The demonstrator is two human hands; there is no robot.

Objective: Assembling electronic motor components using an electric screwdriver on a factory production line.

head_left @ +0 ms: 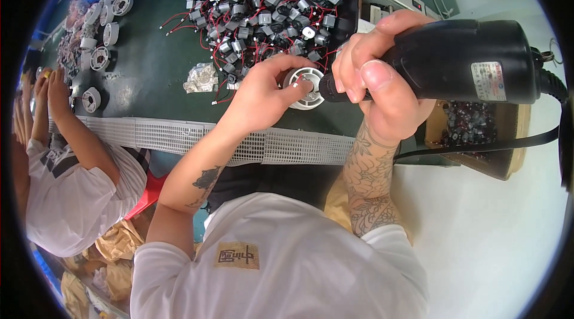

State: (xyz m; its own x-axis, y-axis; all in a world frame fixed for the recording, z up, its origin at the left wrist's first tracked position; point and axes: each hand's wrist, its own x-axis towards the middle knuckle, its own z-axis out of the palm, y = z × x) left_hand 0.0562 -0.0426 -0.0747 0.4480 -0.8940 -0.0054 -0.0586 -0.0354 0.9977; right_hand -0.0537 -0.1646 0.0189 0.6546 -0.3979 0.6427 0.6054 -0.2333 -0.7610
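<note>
In my right hand is a black electric screwdriver, its fingers wrapped round the front of the body. The tool lies nearly level, its nose toward a white round plastic housing. My left hand grips that housing at its left side, with fingertips over its inside. The screwdriver's tip meets the housing near its middle, but the exact contact is hidden. Just beyond my left hand spreads a heap of small grey and black motors with red wires. A crumpled clear plastic bag lies to the left.
More white housings stand along the green table at left, near a co-worker's hands. A grey slotted duct runs along the front edge. At right are a cardboard box of small parts and the tool's black cable.
</note>
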